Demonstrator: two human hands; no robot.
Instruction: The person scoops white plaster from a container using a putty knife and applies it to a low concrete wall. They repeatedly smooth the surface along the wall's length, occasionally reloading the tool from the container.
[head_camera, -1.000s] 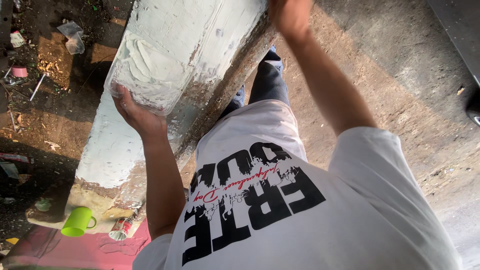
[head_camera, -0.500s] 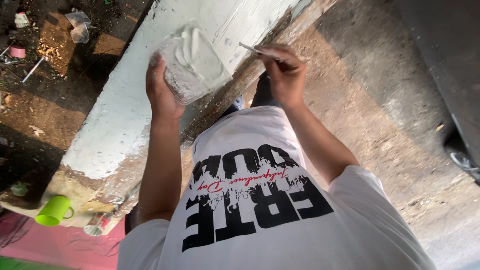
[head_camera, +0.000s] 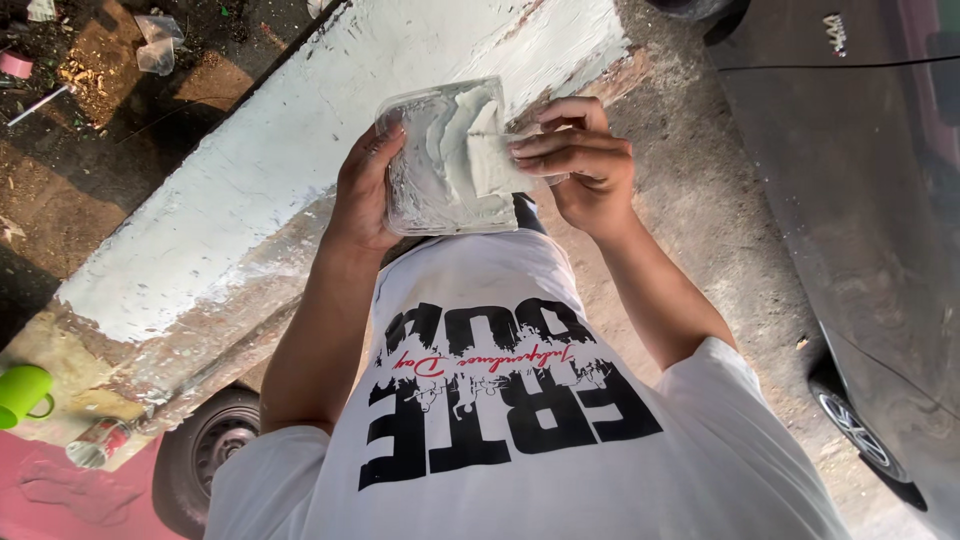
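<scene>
- flat board (head_camera: 440, 165) smeared with white putty, held up in front of the chest, tilted toward the camera; putty covers most of its face in thick ridges
- left hand (head_camera: 365, 185) closed on the board's left edge, thumb on the front, fingers wrapped behind; carries the board's weight
- right hand (head_camera: 580, 165) at the board's right edge, fingers curled shut on a small flat scraper (head_camera: 492, 150); blade lies on the putty, also coated white; handle hidden in the grip
- white shirt (head_camera: 520, 420) with black print just below the board
- behind the board: white-coated panel (head_camera: 300, 170) running diagonally, rough and patchy at its lower edge
- lower left: green mug (head_camera: 22, 392) and a can (head_camera: 95, 442) on the panel's bare end; tyre (head_camera: 205, 450) under it
- right side: dark car body (head_camera: 860, 200), wheel (head_camera: 855, 430) near the frame's edge; concrete ground (head_camera: 700, 230) between
</scene>
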